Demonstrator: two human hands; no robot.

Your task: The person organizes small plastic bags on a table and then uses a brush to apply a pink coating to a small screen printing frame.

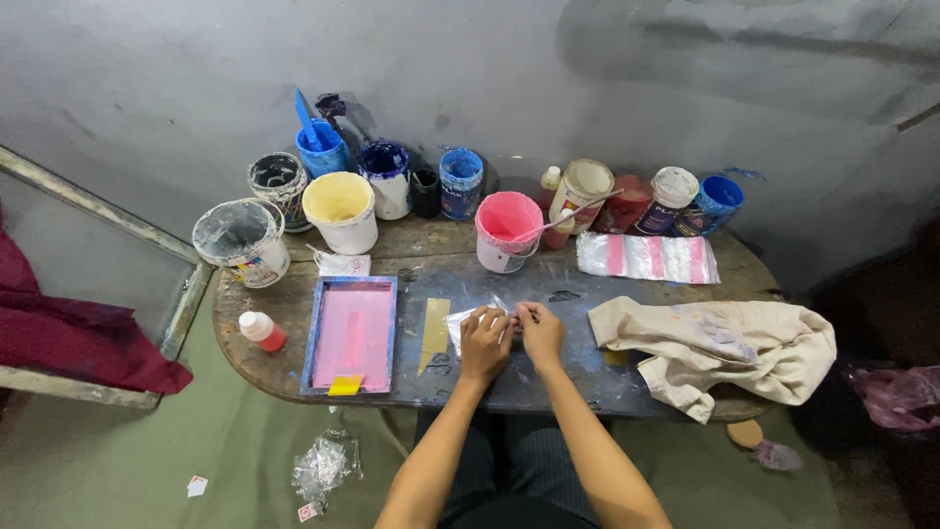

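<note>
My left hand (485, 342) and my right hand (540, 333) meet over the middle of the worn wooden table (257, 345). Together they pinch a small clear plastic packet (460, 324) that lies under the fingers. A gold-coloured paper strip (434, 329) rests just left of the hands. Further left lies a blue-framed printing screen (352, 334) with a pink mesh and a yellow tab (345, 385) at its near edge. A pink paint bucket (507, 229) with a stirring stick stands right behind the hands.
Several paint tubs stand along the wall: white (241, 240), cream (341, 210), blue (322, 149). A stained cream cloth (720, 348) lies at right, a pink-striped plastic bag (646, 257) behind it. A small red bottle (261, 331) sits at left. Crumpled plastic (324, 463) is on the floor.
</note>
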